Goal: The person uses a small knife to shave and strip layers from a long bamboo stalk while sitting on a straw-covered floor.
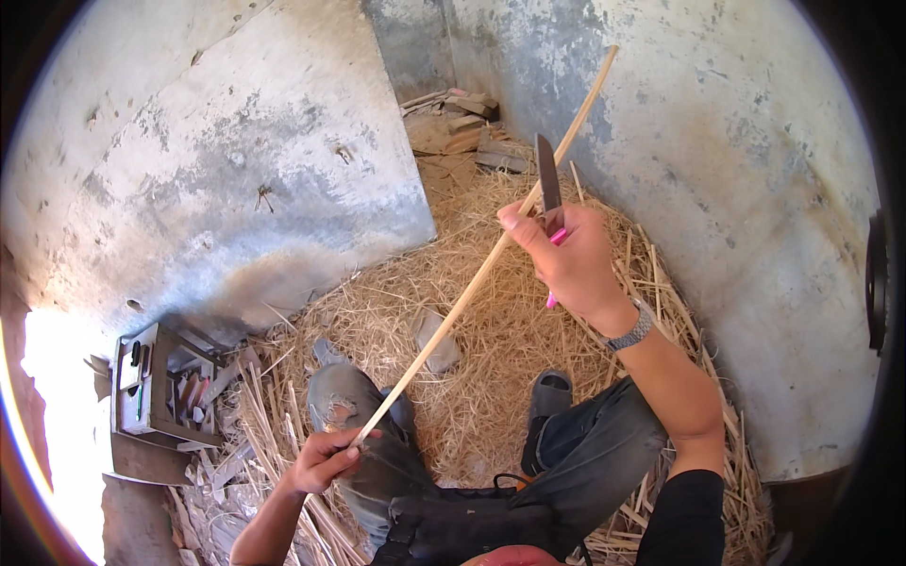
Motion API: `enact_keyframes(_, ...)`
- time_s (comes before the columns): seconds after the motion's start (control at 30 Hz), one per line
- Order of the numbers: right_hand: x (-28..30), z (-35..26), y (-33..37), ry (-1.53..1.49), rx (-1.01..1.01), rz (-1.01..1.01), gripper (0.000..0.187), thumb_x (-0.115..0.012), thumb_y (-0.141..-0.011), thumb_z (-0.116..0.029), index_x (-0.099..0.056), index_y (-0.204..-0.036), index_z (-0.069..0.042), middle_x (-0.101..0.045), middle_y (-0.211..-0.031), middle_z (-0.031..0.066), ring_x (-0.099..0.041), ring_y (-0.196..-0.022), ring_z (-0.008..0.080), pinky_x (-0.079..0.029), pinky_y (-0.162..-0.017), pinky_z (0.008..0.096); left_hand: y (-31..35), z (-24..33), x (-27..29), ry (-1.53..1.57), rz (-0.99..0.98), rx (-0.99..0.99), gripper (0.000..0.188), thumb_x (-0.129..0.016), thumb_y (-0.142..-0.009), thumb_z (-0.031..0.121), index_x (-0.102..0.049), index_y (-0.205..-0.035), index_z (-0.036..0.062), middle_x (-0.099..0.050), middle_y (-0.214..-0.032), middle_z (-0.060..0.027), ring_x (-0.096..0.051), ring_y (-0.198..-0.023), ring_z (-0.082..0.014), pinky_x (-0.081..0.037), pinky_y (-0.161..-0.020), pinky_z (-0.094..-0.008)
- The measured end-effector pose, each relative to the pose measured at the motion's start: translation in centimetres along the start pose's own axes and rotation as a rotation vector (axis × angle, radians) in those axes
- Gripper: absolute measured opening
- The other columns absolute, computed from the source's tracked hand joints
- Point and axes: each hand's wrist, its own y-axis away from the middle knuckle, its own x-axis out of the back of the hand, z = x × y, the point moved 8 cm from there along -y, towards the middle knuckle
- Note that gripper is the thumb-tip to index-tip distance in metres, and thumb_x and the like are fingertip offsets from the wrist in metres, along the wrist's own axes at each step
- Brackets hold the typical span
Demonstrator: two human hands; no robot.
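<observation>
A long, pale strip of split wood or bamboo (472, 288) slants across the view, from low on the left to high on the right. Its lower end is gripped by my left hand (324, 460), just above my left knee. My right hand (571, 253) is closed round a knife with a dark blade (547, 174) and a pink handle (559, 236). The blade points up, close alongside the strip, and my right thumb presses on the strip. Whether the edge touches the wood I cannot tell.
Shavings (510, 349) cover the floor around my feet, with a grey stone (437, 341) among them. Long strips (274, 415) lie at left and right. A small wooden stand (156, 387) holds odds and ends. Wood blocks (467, 118) lie at the back, between worn walls (717, 189).
</observation>
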Motion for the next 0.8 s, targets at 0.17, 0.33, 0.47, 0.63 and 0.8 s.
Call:
enact_keyframes(0.17,-0.9,-1.1,0.7,0.045,0.065,-0.103,0.025,-0.072,-0.093,-0.027,-0.074,-0.098,-0.003,-0.056,-0.054,-0.0038,-0.045,-0.046,0.0024,-0.030,-0.043,0.0232,0.6,-0.1,-0.5,0.242,-0.068,0.089,0.047,-0.052,-0.103,0.019,-0.047,-0.140,-0.0098,-0.039,-0.063,0.0035,-0.035,-0.053,-0.0058,-0.027,-0.051,-0.0250)
enact_keyframes(0.33,-2.1,-0.7,0.9,0.032,0.061,-0.204,0.025,-0.074,-0.090,-0.024,-0.073,-0.102,-0.002,-0.054,-0.055,-0.0043,-0.043,-0.046,0.0018,-0.030,-0.043,0.0227,0.0,0.5,-0.7,0.140,-0.032,0.047,0.057,-0.055,-0.099,0.026,-0.045,-0.137,-0.0154,-0.045,-0.059,0.0006,-0.041,-0.049,-0.0074,-0.031,-0.049,-0.0240)
enact_keyframes(0.47,-4.2,-0.4,2.0,0.134,0.127,-0.324,0.027,-0.075,-0.089,-0.023,-0.072,-0.103,0.000,-0.054,-0.059,-0.0040,-0.043,-0.048,0.0027,-0.031,-0.044,0.0219,-2.3,3.2,-2.6,0.051,-0.079,-0.089,0.048,-0.049,-0.104,0.015,-0.040,-0.146,-0.0062,-0.054,-0.068,-0.0010,-0.049,-0.057,-0.0069,-0.038,-0.053,-0.0201)
enact_keyframes(0.63,-5.8,-1.5,2.7,0.149,0.145,-0.475,0.028,-0.069,-0.092,-0.024,-0.068,-0.105,0.001,-0.060,-0.067,0.0007,-0.046,-0.052,0.0060,-0.036,-0.047,0.0260,-6.1,5.2,-4.1,0.042,0.012,-0.126,0.049,-0.048,-0.105,0.013,-0.036,-0.150,-0.0030,-0.050,-0.067,0.0020,-0.048,-0.058,-0.0042,-0.037,-0.052,-0.0192)
enact_keyframes(0.8,-2.1,4.6,3.2,-0.564,-0.663,-1.032,0.024,-0.061,-0.095,-0.017,-0.064,-0.109,0.002,-0.058,-0.066,0.0050,-0.048,-0.054,0.0143,-0.041,-0.054,0.0325,-7.3,3.9,-2.5,0.305,0.119,-0.115,0.047,-0.046,-0.106,0.016,-0.038,-0.149,0.0015,-0.044,-0.062,0.0045,-0.041,-0.053,-0.0035,-0.033,-0.050,-0.0186)
